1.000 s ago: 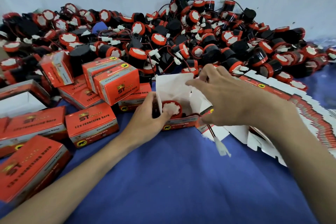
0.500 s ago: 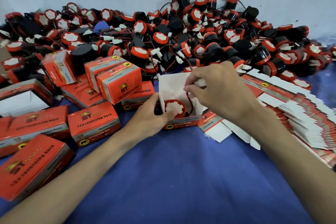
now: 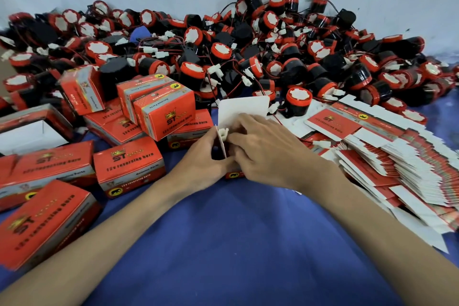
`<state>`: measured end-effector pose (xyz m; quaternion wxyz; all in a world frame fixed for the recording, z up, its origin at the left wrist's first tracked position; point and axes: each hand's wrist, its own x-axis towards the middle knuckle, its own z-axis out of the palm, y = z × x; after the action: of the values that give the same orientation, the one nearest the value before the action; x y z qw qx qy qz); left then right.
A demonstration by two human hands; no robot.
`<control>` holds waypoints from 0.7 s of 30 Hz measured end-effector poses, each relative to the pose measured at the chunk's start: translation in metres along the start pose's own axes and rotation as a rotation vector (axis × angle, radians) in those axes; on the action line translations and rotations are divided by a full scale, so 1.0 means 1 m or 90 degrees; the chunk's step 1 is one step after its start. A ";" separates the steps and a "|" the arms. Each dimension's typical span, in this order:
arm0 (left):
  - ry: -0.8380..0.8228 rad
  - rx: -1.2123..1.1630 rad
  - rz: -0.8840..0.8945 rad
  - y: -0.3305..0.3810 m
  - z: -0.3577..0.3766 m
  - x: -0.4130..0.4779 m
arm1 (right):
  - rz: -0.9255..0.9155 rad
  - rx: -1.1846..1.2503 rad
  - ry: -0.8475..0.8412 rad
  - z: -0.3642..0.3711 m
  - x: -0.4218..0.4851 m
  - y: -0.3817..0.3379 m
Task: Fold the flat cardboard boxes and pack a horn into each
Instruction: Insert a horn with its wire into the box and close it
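An open orange cardboard box [image 3: 233, 175] stands in the middle of the blue cloth with its white lid flap [image 3: 242, 108] upright. My left hand [image 3: 201, 160] grips the box's left side. My right hand [image 3: 263, 150] covers the box's opening and presses down into it, next to a white wire connector [image 3: 222, 132] at the left flap. The horn inside is hidden under my right hand. A large heap of black and red horns [image 3: 223, 52] lies behind along the wall. Flat box blanks [image 3: 397, 159] are fanned out at the right.
Several closed orange boxes [image 3: 129, 165] are piled at the left, and one open empty box [image 3: 29, 133] sits at the far left. A loose horn [image 3: 298, 102] lies just behind the box I hold. Blue cloth [image 3: 236, 243] covers the near surface. A pale wall stands behind.
My right hand has come down from the lid flap onto the box's opening, hiding the horn that showed inside. The dangling wire and connector have been tucked up to the box. My left hand stays put.
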<state>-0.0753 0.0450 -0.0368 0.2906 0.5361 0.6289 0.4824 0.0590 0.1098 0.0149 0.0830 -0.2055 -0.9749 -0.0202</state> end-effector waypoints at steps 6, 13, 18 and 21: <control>-0.026 -0.007 0.038 -0.003 0.000 -0.002 | 0.054 0.022 0.014 0.002 0.000 -0.004; -0.018 0.022 0.054 -0.005 0.001 -0.001 | 0.149 0.013 0.075 0.004 0.004 -0.007; -0.013 0.048 0.055 -0.007 0.000 -0.002 | 0.137 0.021 0.059 0.001 0.005 -0.008; -0.008 0.065 0.044 -0.005 0.000 -0.002 | 0.051 0.058 0.030 -0.004 0.004 0.002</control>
<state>-0.0768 0.0430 -0.0415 0.2499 0.5744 0.6322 0.4561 0.0567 0.1125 0.0191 0.1162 -0.2397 -0.9636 0.0228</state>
